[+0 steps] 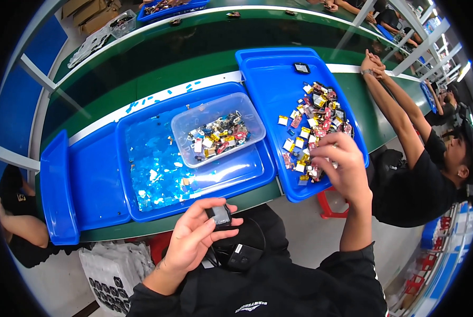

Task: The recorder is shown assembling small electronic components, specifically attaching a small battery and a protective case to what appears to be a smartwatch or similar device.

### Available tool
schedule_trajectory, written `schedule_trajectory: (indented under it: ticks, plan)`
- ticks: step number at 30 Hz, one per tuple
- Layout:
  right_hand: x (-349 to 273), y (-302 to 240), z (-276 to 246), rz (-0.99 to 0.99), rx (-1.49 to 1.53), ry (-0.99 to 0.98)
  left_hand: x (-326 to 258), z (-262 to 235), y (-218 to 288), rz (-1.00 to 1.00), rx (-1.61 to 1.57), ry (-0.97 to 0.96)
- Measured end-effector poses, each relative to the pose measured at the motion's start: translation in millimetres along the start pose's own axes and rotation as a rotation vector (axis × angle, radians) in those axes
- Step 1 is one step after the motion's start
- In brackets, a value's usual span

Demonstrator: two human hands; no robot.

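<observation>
My left hand [197, 232] grips a small black square device case [220, 215] with a grey face, held in front of my body, near the table edge. Over the right-hand blue tray [257, 61], my right hand [345, 164] has its fingers curled in a pinch just above a loose pile of parts [318, 119]. Whatever those fingertips hold, if anything, cannot be made out. The pile mixes small silver battery cells with yellow tape and red circuit boards. Another black square case [301, 67] lies at the far end of that tray.
A clear plastic box [181, 145] of mixed small parts sits in the middle blue tray [123, 174], among blue film scraps. Another blue tray [96, 203] is at left. A person [427, 164] leans on the green table [374, 100] at right. Bagged black cases [107, 274] stand below.
</observation>
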State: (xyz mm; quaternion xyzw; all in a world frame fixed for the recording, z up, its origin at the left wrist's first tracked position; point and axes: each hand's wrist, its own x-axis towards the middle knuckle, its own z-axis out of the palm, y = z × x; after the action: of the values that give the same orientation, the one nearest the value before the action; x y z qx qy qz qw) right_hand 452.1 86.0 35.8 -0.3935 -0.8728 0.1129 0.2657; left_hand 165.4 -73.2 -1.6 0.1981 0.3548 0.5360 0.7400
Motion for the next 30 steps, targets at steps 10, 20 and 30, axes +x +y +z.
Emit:
schedule_trajectory:
  ticks: [10, 20, 30]
  plan:
    - [-9, -10, 4, 0.529, 1.457, 0.187, 4, -4, 9, 0.182, 0.178, -0.030]
    - [0, -44, -2, 0.459, 1.306, 0.278, 55, 31, 39, 0.470, 0.707, -0.058]
    - [9, -67, 22, 0.499, 1.628, 0.187, 88, 53, 32, 0.424, 0.780, -0.301]
